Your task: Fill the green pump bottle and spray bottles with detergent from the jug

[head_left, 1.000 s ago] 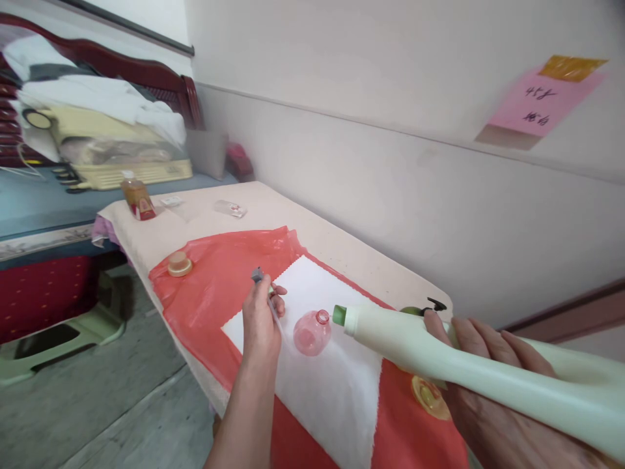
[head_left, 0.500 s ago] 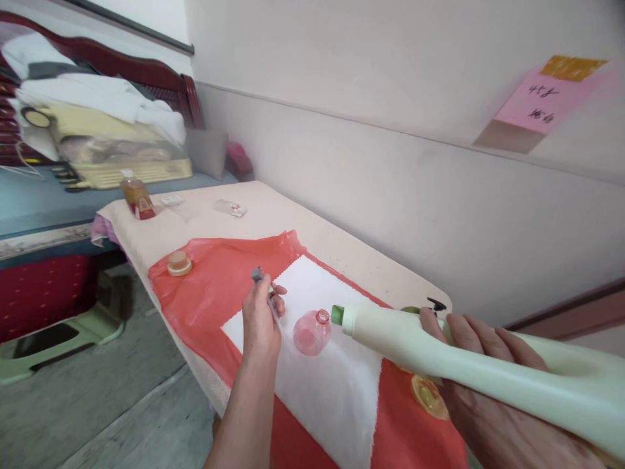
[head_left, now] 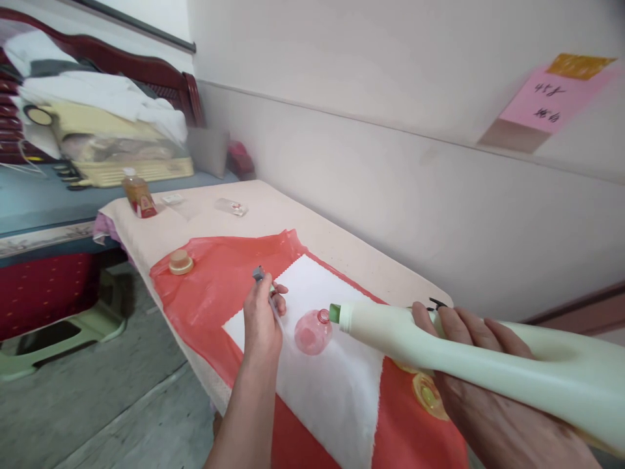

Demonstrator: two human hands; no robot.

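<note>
My right hand (head_left: 481, 365) grips a large pale green jug (head_left: 390, 329) by its handle, tipped on its side. The jug's green spout (head_left: 334, 313) is right at the mouth of a small round pink see-through bottle (head_left: 312, 333); I cannot tell if they touch. That bottle stands on a white cloth (head_left: 336, 391). To its left, my left hand (head_left: 262, 309) is closed around a grey spray head (head_left: 258, 273) with a thin clear tube running down past the fingers. Beyond the jug, a black pump top (head_left: 438, 304) is partly hidden.
Red plastic sheeting (head_left: 215, 286) lies under the cloth on the table (head_left: 273, 208). On it sit a yellowish cap (head_left: 180, 262) and, near my right hand, a yellow ring-shaped thing (head_left: 430, 394). A bottle of amber liquid (head_left: 139, 193) stands at the far left; a red stool (head_left: 49, 293) is below.
The jug has shifted slightly left and down, bringing its spout closer to the pink bottle's mouth. My left hand has hardly moved.
</note>
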